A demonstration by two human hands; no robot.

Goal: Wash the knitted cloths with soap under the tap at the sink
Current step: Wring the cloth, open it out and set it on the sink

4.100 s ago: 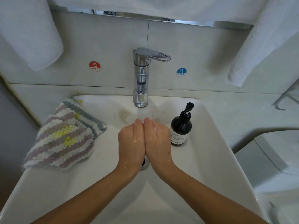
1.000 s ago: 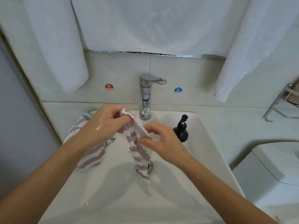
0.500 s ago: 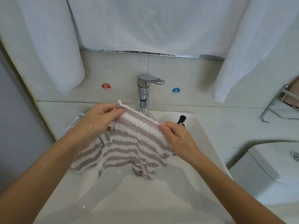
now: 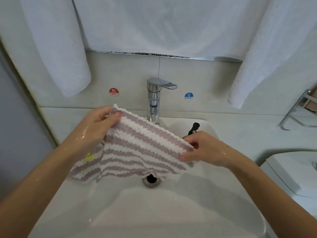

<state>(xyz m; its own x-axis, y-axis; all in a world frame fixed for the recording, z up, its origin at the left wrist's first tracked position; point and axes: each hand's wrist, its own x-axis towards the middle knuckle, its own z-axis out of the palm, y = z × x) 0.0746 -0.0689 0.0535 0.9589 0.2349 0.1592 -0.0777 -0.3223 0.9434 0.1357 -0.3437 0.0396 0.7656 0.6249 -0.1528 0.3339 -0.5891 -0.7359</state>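
Note:
A purple-and-white striped knitted cloth [image 4: 137,148] is stretched out flat above the white sink [image 4: 154,212], in front of the chrome tap [image 4: 154,100]. My left hand [image 4: 96,124] pinches its far left corner. My right hand [image 4: 204,148] pinches its right edge. No water runs from the tap. A second striped cloth with yellow spots [image 4: 89,160] lies on the sink's left rim, mostly hidden by my left arm and the held cloth. The black soap pump bottle [image 4: 193,128] stands behind my right hand, only its top showing.
White towels [image 4: 54,48] hang above the sink on both sides. HOT [image 4: 113,91] and COLD [image 4: 188,96] stickers flank the tap. The drain [image 4: 151,178] is open below the cloth. A metal rack [image 4: 298,110] and a toilet tank lid [image 4: 291,170] are on the right.
The hands went from bare rinsing to picking up one cloth from the left rim. It was bunched a second ago and is now spread wide between both hands.

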